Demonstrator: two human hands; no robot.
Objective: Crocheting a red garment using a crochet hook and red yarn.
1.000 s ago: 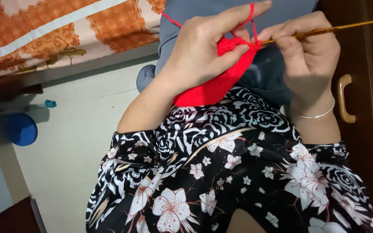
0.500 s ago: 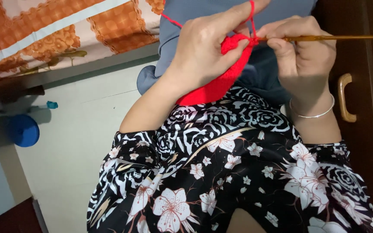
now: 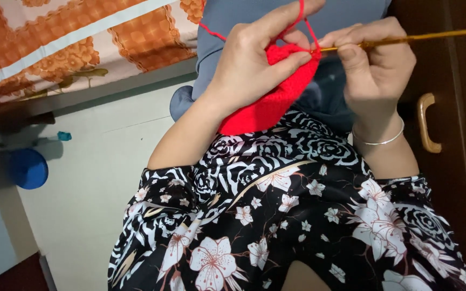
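Left hand (image 3: 254, 64) pinches the red crochet piece (image 3: 268, 102) with yarn (image 3: 300, 16) over a raised finger; right hand (image 3: 378, 64) grips the golden hook (image 3: 422, 36) at its edge.

Your red crochet piece (image 3: 276, 91) hangs folded at twelve o'clock; the golden crochet hook (image 3: 405, 39) enters its top edge, pointing toward three o'clock.
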